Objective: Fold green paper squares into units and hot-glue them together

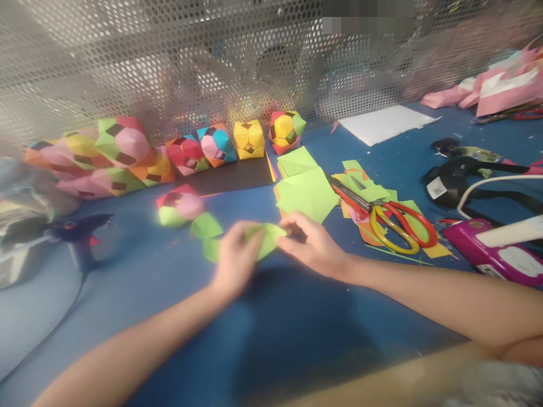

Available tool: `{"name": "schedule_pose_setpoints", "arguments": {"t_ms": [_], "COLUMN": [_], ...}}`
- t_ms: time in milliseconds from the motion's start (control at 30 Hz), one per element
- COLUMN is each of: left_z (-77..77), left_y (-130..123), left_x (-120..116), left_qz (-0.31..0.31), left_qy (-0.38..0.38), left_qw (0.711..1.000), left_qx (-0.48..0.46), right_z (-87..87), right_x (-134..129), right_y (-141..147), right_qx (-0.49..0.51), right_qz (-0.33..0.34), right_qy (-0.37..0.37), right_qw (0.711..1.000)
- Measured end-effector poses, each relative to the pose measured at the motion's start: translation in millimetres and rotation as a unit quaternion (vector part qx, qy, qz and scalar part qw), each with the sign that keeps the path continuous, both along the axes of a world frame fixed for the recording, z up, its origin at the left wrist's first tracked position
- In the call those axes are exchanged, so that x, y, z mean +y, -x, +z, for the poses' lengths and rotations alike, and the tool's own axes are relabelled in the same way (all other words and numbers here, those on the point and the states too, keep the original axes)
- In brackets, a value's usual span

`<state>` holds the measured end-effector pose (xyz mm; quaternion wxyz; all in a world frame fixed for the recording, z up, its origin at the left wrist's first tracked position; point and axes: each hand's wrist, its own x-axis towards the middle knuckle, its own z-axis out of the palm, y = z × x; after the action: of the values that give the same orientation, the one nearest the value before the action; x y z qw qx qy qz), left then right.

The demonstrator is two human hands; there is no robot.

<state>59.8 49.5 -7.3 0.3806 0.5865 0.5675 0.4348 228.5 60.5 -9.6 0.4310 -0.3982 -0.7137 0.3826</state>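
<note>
Between my two hands, just above the blue table, is a folded piece of light green paper. My left hand is closed on its left side, thumb on top. The fingertips of my right hand pinch its right corner. Folded green paper pieces lie just left of my left hand, near a pink, red and green paper ball. Beyond my right hand is a stack of light green paper squares. The folds under my fingers are partly hidden.
Scissors with red and yellow handles lie on paper scraps at right. A purple device and black straps are farther right. Several folded paper balls line the perforated metal panel. A dark glue gun stands at left, its cord trailing forward.
</note>
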Motion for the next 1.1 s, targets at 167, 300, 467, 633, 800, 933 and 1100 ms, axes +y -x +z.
{"name": "schedule_pose_setpoints", "arguments": {"t_ms": [167, 300, 467, 633, 800, 933, 1100], "left_z": [-4.4, -3.6, -1.0, 5.9, 5.5, 5.6, 7.8], "left_y": [1.5, 0.4, -1.8, -4.5, -1.6, -0.2, -1.2], "left_x": [3.2, 2.6, 1.0, -2.0, -2.0, -2.4, -2.6], "left_qz": [-0.007, -0.017, -0.026, -0.055, -0.030, -0.037, -0.059], "left_qy": [-0.004, -0.013, -0.003, -0.001, 0.014, 0.018, 0.002], "left_qw": [1.000, 0.999, 0.999, 0.998, 0.999, 0.999, 0.998], "left_qx": [-0.001, 0.034, 0.043, 0.042, 0.043, 0.014, 0.033], "right_z": [1.5, 1.7, -1.1, -0.5, 0.1, -2.1, -3.9], "right_x": [2.0, 2.5, 3.1, 2.7, 3.1, 3.4, 3.5], "right_y": [1.7, 1.3, 1.8, 2.4, 3.0, 3.0, 3.1], "right_qx": [0.011, 0.008, 0.004, 0.010, 0.004, 0.000, -0.017], "right_qz": [-0.019, -0.018, -0.026, -0.024, -0.018, -0.022, -0.020], "right_qy": [0.020, 0.017, -0.026, -0.006, 0.005, -0.016, -0.048], "right_qw": [1.000, 1.000, 0.999, 1.000, 1.000, 1.000, 0.998]}}
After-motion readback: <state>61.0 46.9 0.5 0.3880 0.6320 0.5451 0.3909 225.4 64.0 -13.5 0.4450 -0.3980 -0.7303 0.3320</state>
